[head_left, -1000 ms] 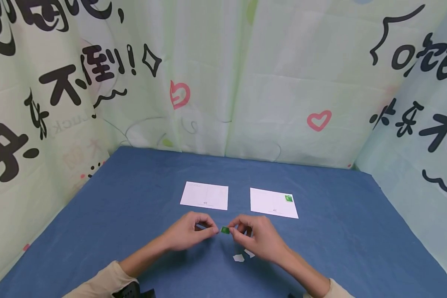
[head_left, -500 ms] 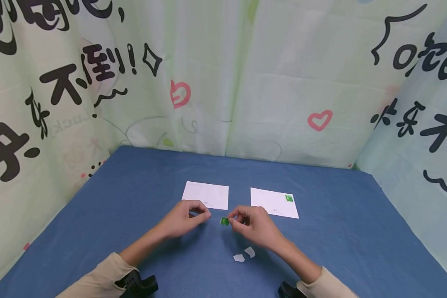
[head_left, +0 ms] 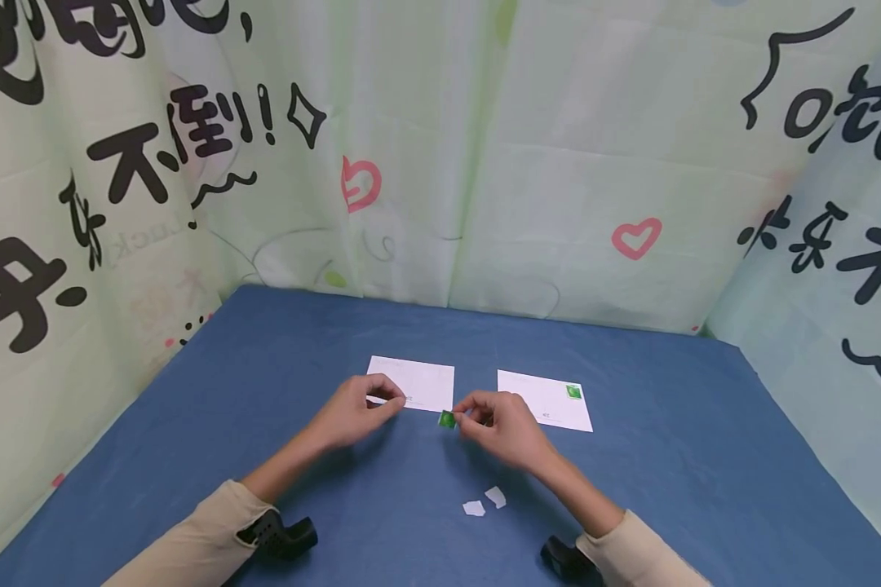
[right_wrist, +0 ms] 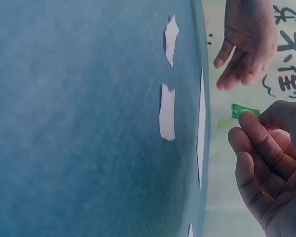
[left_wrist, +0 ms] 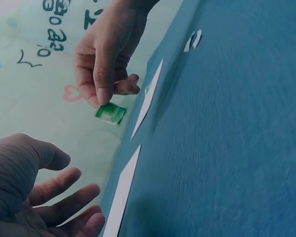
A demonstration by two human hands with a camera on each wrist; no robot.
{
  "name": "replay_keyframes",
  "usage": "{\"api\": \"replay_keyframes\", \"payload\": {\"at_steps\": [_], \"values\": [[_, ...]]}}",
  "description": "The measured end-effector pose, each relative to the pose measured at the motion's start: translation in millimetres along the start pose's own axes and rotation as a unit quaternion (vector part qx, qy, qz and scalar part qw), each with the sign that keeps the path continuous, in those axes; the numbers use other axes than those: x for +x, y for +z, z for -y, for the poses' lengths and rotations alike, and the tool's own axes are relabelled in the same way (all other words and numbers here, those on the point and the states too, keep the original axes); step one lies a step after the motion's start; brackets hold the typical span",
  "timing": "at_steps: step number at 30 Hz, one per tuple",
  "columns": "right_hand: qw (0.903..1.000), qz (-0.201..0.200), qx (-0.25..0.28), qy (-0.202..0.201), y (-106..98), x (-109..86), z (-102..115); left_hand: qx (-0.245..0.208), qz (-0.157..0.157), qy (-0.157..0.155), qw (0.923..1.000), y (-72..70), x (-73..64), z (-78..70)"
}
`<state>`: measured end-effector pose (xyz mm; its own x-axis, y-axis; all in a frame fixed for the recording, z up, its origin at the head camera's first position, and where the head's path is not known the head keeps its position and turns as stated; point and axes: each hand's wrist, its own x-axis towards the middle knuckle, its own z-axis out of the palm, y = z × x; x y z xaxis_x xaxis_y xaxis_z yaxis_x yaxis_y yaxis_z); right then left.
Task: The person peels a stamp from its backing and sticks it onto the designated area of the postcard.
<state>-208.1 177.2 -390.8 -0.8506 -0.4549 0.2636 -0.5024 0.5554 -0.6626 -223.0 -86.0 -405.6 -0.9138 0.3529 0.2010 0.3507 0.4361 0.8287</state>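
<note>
A small green postage stamp (head_left: 446,419) is pinched at its edge between the thumb and index finger of my right hand (head_left: 501,424), raised over the table. In the left wrist view the stamp (left_wrist: 111,113) shows its green face with a pale border. My left hand (head_left: 354,414) holds nothing; its fingers are relaxed and apart, and it overlaps the lower left corner of a white envelope or card (head_left: 429,383). To the right lies a second white card (head_left: 546,401), bearing a green stamp (head_left: 573,391) at its upper right corner. My right hand covers part of its lower left edge.
Two torn scraps of white paper, one on the left (head_left: 473,508) and one on the right (head_left: 495,496), lie near me on the blue tablecloth (head_left: 668,456). A pale printed curtain (head_left: 543,220) hangs around the table's back and sides. Both wrists wear black cameras.
Both hands have moved forward, toward the left card. The left hand has drawn away from the stamp, which stays in the right hand's pinch.
</note>
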Motion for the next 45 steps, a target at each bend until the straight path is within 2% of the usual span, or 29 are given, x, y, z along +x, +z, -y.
{"api": "replay_keyframes", "payload": {"at_steps": [9, 14, 21, 27, 37, 45], "values": [[0.9999, 0.0, 0.001, 0.014, 2, 11.3, -11, 0.013, -0.029, -0.019, 0.9993, -4.1, 9.5, 6.9], [0.9997, -0.002, 0.007, 0.025, 1, 16.4, -13, 0.02, -0.037, -0.031, 0.9986, -4.2, 14.8, 6.5], [0.9991, -0.006, 0.01, 0.04, 1, 23.8, -17, 0.035, -0.045, -0.032, 0.9979, -6.3, 19.3, 7.2], [0.9983, -0.01, 0.003, 0.058, 2, 29.8, -21, 0.06, -0.056, -0.041, 0.9958, -6.2, 22.5, 7.7], [0.9977, -0.013, 0.004, 0.066, 3, 39.6, -28, 0.103, -0.065, -0.026, 0.9922, -7.8, 28.5, 13.9], [0.9974, -0.01, -0.004, 0.072, 3, 46.6, -32, 0.126, -0.06, -0.018, 0.9901, -11.0, 31.8, 20.7]]}}
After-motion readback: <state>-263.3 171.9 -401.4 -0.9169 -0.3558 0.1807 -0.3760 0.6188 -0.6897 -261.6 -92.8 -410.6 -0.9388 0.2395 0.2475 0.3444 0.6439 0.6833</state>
